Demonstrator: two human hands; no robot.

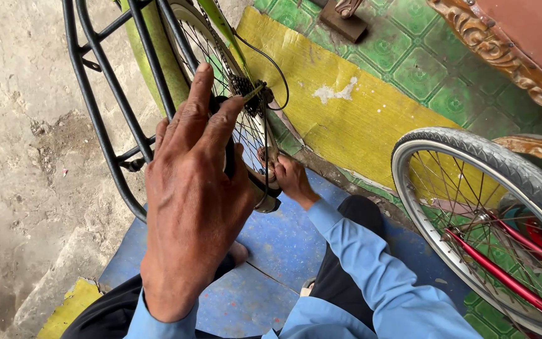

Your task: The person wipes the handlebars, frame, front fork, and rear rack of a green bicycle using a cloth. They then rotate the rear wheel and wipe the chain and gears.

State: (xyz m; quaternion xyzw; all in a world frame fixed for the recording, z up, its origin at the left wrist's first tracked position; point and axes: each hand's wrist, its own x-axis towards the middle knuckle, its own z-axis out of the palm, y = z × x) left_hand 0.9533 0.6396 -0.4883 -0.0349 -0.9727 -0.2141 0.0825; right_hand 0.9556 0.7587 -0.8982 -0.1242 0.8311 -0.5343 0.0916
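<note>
The landmark here is the rear wheel (pixel 230 75) of a green bicycle, seen from above with its spokes and small cog cluster (pixel 244 85) at the hub.

Left of the wheel runs bare, cracked concrete ground (pixel 20 125). A black tubular carrier rack (pixel 105 107) lies just left of the wheel, its bars crossing over the green mudguard (pixel 152 56).

The left hand (pixel 189 188) is raised in front of the wheel, close to the camera, back of the hand toward the lens. Its fingers are extended and close together, the tips reaching up to the cog cluster; whether they grip anything there cannot be told, since the palm side is hidden.

Just below the hub, the right hand (pixel 290 179) is curled narrowly around a small dark part (pixel 268 157) at the wheel's lower edge, with a blue sleeve (pixel 371 270) trailing away from it toward the lower right.

A thin black cable (pixel 277 69) loops off the hub to the right, over a yellow painted strip (pixel 346 119). Beneath the wheel is a blue painted floor (pixel 271 251).

Well right of the wheel stands 1 second wheel (pixel 490 163) with a grey tyre and a red frame tube (pixel 503 276). Above it are green patterned tiles (pixel 421 63) and carved wooden furniture (pixel 509 56).
</note>
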